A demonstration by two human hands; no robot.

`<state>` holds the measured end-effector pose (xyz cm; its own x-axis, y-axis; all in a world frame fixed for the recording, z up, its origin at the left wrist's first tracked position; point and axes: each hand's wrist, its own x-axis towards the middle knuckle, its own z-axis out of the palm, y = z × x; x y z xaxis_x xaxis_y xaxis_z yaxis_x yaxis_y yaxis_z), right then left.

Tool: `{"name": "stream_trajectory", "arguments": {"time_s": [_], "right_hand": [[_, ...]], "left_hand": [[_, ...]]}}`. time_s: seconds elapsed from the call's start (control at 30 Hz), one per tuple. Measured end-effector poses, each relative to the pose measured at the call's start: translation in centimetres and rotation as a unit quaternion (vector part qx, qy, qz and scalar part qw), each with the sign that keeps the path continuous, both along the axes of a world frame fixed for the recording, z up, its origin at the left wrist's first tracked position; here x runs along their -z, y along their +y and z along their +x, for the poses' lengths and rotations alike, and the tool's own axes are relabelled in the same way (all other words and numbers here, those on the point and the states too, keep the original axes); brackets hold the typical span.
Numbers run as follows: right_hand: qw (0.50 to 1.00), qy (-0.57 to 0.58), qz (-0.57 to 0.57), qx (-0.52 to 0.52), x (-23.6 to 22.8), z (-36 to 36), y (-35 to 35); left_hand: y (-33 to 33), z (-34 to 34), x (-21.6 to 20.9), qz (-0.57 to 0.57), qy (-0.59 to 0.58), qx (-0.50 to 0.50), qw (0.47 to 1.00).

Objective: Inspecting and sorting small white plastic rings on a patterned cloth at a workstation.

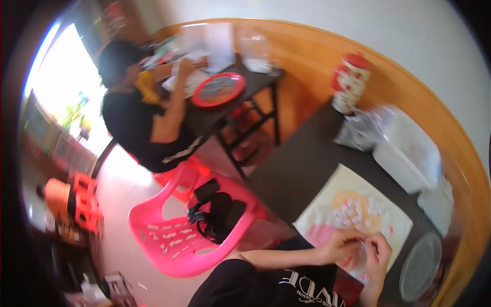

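Note:
My left hand (pixel 337 249) and my right hand (pixel 377 257) meet above the near edge of a cream mat (pixel 337 183). Fingertips of both are pinched together, almost touching. Something small and pale may be between them, but blur hides what it is. Beyond the hands, several small whitish pieces (pixel 353 213) lie scattered on the mat's tan printed patch, with a few red bits among them. A round, clear shallow lid or dish (pixel 420 267) rests to the right of my right hand.
A white plastic bin (pixel 409 148), a clear bag (pixel 360 128) and a red-and-white canister (pixel 352 83) stand along the dark table's wall side. A pink chair (pixel 158 245) holds black gear (pixel 222 217). Another person (pixel 133 112) works at a second table with a red tray (pixel 240 84).

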<state>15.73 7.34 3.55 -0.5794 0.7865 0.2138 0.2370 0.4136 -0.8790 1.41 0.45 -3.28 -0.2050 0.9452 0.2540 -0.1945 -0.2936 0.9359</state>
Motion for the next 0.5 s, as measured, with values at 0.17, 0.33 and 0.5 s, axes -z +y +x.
{"name": "stream_trajectory", "arguments": {"time_s": [0.17,0.33,0.5], "right_hand": [[0.999,0.041,0.010,-0.019,1.3,0.6,0.0],[1.000,0.012,-0.024,-0.015,-1.3,1.4,-0.6],[0.998,-0.016,-0.061,0.017,-3.4,0.6,-1.6]], "left_hand": [[0.1,0.7,0.2,0.047,0.029,-0.047,0.997],[0.1,0.3,-2.7,0.097,0.043,-0.062,0.992],[0.4,-0.2,-3.6,0.125,0.069,-0.064,0.988]]}}
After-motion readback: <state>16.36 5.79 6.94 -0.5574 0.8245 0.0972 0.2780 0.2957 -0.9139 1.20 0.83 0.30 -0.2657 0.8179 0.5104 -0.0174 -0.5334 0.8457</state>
